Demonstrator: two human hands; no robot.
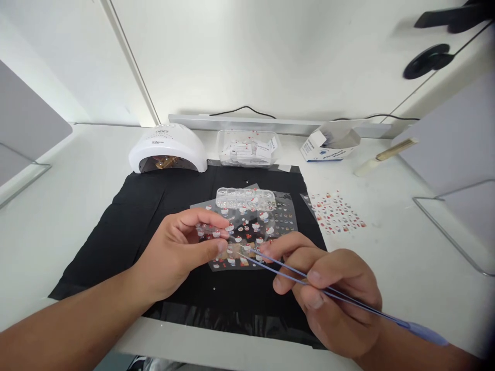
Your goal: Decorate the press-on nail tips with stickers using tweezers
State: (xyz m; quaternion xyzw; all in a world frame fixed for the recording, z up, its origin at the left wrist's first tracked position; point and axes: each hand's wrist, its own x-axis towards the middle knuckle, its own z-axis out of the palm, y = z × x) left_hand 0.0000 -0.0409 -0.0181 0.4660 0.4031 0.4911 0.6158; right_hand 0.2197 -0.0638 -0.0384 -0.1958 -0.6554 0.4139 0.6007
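Note:
A clear sticker sheet printed with small white cat figures in red and blue is pinched at its left side between the thumb and fingers of my left hand. My right hand grips a pair of blue tweezers, whose tips stand slightly apart over the sheet. Its fingertips are close to the sheet's right part; whether they touch it I cannot tell. Beyond the sheet lies a clear compartment box with tiny pieces in it. A second sticker sheet lies behind on the right.
A black cloth covers the table's middle. At the back stand a white nail lamp, a plastic tub of packets and an alcohol pad box. To the right are a brush-like stick and another sticker sheet.

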